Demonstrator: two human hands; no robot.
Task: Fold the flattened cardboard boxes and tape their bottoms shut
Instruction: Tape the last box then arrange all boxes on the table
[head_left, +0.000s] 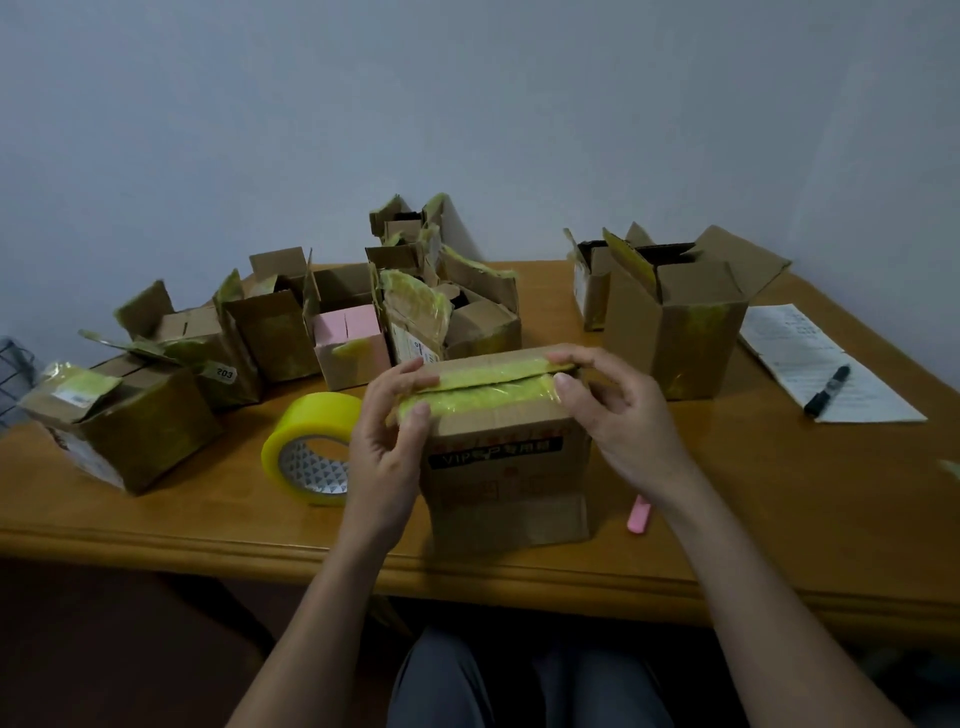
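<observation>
At the table's near edge, a seated person's left hand (387, 441) and right hand (618, 421) are pinching the 2 taped flaps of a cardboard box (506, 478) together, fingers curled over the flap edges and thumbs pressing from the front. The box is standing on the wooden table (779, 519) directly in front of the person, its flaps meeting along a seam that is carrying old yellowish tape; fresh tape does not appear to be going across it yet, so this one is judged folded but not sealed. 1 roll of yellow tape (309, 447) is standing on edge just left of the box, and 1 pink object (638, 514) is lying beside its right corner. Farther right, 1 black marker (827, 389) is resting on 1 sheet of paper (826, 358). Beyond, roughly 10 folded boxes are sitting with flaps open: a cluster at left and centre (291, 332), and 2 at right (675, 322). The exact count is uncertain where they are overlapping.
</observation>
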